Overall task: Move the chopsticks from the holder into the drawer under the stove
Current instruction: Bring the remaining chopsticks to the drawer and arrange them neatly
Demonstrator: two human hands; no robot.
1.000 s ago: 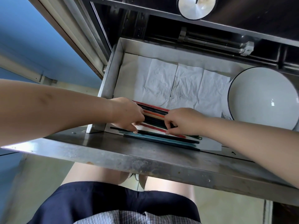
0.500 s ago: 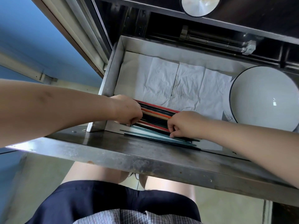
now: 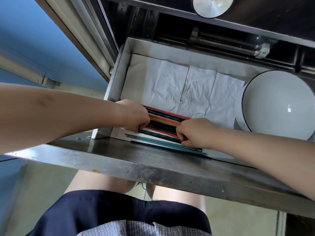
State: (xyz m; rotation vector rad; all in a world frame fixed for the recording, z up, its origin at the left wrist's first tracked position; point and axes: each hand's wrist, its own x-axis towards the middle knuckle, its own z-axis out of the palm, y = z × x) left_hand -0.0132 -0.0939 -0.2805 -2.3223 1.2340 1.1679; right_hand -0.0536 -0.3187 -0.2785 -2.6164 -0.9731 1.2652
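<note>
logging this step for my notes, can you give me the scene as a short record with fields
setting: open metal drawer under a stove front with a round knob
drawer lining: creased white paper
chopsticks: red, orange, dark and teal sticks lying flat at the drawer's front edge
left hand: on the left ends of the chopsticks, fingers curled
right hand: on the right ends of the chopsticks, fingers curled
other contents: white bowl with a dark rim, at the right of the drawer
holder: not in view
</note>
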